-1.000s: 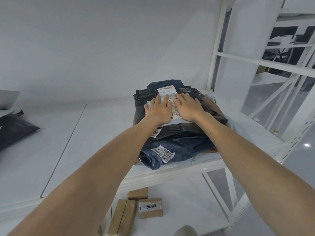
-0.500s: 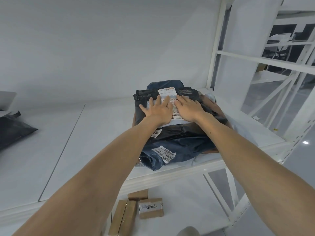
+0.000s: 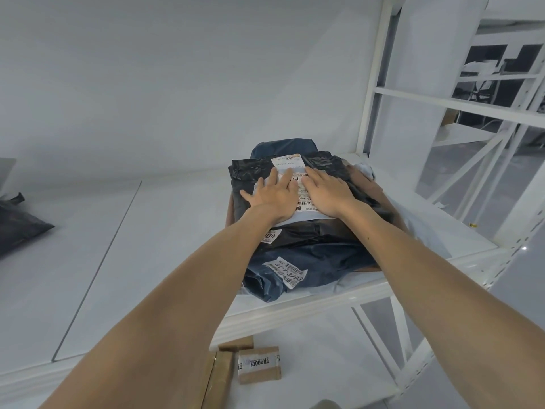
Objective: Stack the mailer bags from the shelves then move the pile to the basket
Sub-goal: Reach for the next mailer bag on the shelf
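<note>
Resting near the right end of the white metal shelf [image 3: 147,246], the pile of black and navy plastic mailer bags [image 3: 309,249] lay under both your palms. Your left hand [image 3: 272,197] and right hand [image 3: 328,194] pressed flat, side by side, on the top bag's white paper shipping label [image 3: 287,163], fingers straight and gripping nothing, arms stretched forward. Your hands hid most of that label. Another dark mailer bag [image 3: 20,225] was cut off at the left edge. Small brown cardboard boxes [image 3: 259,364] sat on the level below, partly behind your left arm.

A pile of dark mailer bags [image 3: 309,249], white labels showing, lies on the white shelf [image 3: 177,231].
</note>
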